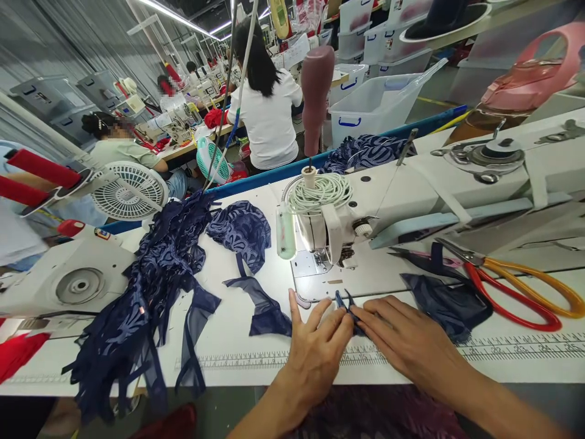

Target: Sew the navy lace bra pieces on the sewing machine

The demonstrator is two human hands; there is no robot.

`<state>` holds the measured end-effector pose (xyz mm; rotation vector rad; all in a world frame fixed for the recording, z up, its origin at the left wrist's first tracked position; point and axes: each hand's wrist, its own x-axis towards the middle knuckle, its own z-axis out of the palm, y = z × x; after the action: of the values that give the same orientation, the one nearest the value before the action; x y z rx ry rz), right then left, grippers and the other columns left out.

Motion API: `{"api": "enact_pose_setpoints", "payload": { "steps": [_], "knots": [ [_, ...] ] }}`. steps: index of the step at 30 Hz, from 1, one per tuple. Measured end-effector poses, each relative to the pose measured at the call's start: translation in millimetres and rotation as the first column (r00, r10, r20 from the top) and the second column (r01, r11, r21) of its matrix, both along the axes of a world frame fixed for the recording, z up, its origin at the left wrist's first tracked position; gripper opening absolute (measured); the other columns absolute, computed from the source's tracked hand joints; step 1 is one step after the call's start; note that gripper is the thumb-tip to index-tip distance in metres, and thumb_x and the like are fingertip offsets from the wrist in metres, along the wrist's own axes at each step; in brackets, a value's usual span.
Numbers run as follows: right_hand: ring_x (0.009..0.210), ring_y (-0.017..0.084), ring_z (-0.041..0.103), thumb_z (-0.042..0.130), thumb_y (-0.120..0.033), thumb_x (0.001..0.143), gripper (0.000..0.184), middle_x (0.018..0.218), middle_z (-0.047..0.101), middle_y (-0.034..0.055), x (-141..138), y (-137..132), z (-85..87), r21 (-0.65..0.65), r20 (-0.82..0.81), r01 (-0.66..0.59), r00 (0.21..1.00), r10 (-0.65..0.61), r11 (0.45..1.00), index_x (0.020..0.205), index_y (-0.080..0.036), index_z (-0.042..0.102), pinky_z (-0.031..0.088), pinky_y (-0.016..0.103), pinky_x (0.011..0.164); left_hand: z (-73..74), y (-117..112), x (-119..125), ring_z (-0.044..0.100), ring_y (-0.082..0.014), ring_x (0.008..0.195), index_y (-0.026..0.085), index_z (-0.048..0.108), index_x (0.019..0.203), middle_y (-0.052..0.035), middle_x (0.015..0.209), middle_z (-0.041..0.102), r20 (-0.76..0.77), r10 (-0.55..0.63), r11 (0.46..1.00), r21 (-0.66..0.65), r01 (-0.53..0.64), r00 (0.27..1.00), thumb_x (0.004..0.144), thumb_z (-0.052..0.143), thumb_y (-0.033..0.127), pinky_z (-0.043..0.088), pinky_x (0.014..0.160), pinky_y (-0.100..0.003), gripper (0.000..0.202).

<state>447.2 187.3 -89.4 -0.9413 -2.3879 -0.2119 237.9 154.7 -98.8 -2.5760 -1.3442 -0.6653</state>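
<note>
Both hands work close together at the front of the sewing machine bed (315, 281). Between thumb and finger, my left hand (315, 338) pinches the edge of a navy fabric piece (351, 305); its other fingers are spread. My right hand (402, 332) grips the same cloth from the right, fingers pressed together. Much of that piece is hidden under the fingers. A sheer navy strip (267, 308) runs leftward from beside my left hand, near a navy lace cup (242, 231). Right of my right hand lies another dark navy piece (450, 305).
Red-and-orange-handled scissors (516, 296) rest at right. A heap of navy lace pieces (169, 274) hangs over the table's front edge at left. The machine head (320, 228) carries a pale green cord coil (320, 192). A printed ruler (242, 361) runs along the front. Co-workers sit beyond.
</note>
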Motion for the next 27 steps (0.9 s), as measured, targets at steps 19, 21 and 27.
{"api": "enact_pose_setpoints", "payload": {
  "steps": [19,21,27],
  "knots": [
    [0.087,0.022,0.058,0.044,-0.009,0.100,0.028,0.094,0.067,0.0096,0.4,7.5,-2.2,-0.014,-0.033,0.002,0.999,-0.002,1.000,0.110,-0.012,0.070,0.042,0.036,0.080,-6.6,10.2,-1.9,0.056,-0.0211,0.134,0.027,0.067,0.125,0.0003,0.133,0.070,-0.061,0.017,0.999,-0.034,-0.019,0.998,0.102,0.051,0.016,-0.016,0.121,-0.069,0.029],
    [0.087,0.023,0.058,0.043,-0.008,0.100,0.029,0.094,0.068,0.0102,0.1,7.6,-2.7,-0.010,-0.043,0.003,0.999,-0.003,1.000,0.110,-0.011,0.070,0.041,0.037,0.080,-7.8,10.3,-1.4,0.056,-0.0215,0.133,0.027,0.066,0.125,-0.0007,0.133,0.070,-0.061,0.022,0.999,-0.029,-0.024,0.998,0.102,0.052,0.016,-0.014,0.121,-0.070,0.030],
    [0.094,0.026,0.058,0.046,-0.005,0.098,0.028,0.099,0.068,0.0126,0.2,6.1,-7.5,-0.016,-0.041,-0.005,0.999,0.004,1.000,0.115,-0.007,0.069,0.040,0.039,0.083,-8.4,9.5,1.3,0.057,-0.0220,0.132,0.025,0.066,0.126,-0.0004,0.132,0.071,-0.041,0.055,0.998,-0.009,-0.055,0.998,0.102,0.053,0.015,-0.011,0.122,-0.073,0.029]
  ]
}}
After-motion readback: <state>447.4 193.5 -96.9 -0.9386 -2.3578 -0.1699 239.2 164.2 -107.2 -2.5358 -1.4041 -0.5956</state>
